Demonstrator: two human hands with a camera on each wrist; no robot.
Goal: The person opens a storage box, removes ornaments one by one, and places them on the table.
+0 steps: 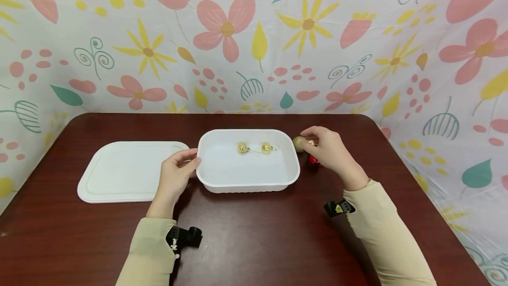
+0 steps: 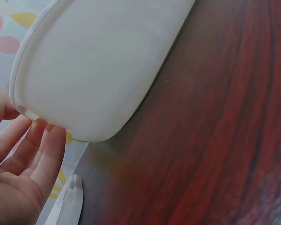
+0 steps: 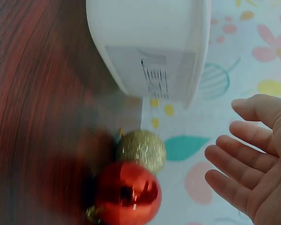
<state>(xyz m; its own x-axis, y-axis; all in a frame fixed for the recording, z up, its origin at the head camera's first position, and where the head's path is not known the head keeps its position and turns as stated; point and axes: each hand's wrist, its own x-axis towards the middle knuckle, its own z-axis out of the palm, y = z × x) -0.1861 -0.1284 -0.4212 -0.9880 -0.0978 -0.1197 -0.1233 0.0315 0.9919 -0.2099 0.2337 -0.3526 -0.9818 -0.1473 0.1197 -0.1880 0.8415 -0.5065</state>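
My left hand (image 1: 176,175) holds the left end of a white rectangular container (image 1: 248,187), thumb at its rim and fingertips against the outer wall. In the left wrist view the fingertips (image 2: 56,133) meet the wall just under the rim. Inside the container lie two small shiny gold ball ornaments (image 1: 242,147) with hooks. My right hand (image 1: 327,147) hovers over the ornaments to the right of the container, holding nothing. Beneath it are a glittery gold ball ornament (image 3: 143,151) and a shiny red ball ornament (image 3: 129,193); the hand partly hides them in the head view.
A flat white lid (image 1: 123,171) lies on the dark wooden table (image 1: 254,242), left of the container. Behind the table hangs a flower-patterned cloth (image 1: 226,83). Black wrist cameras (image 1: 184,236) are strapped at both sleeves.
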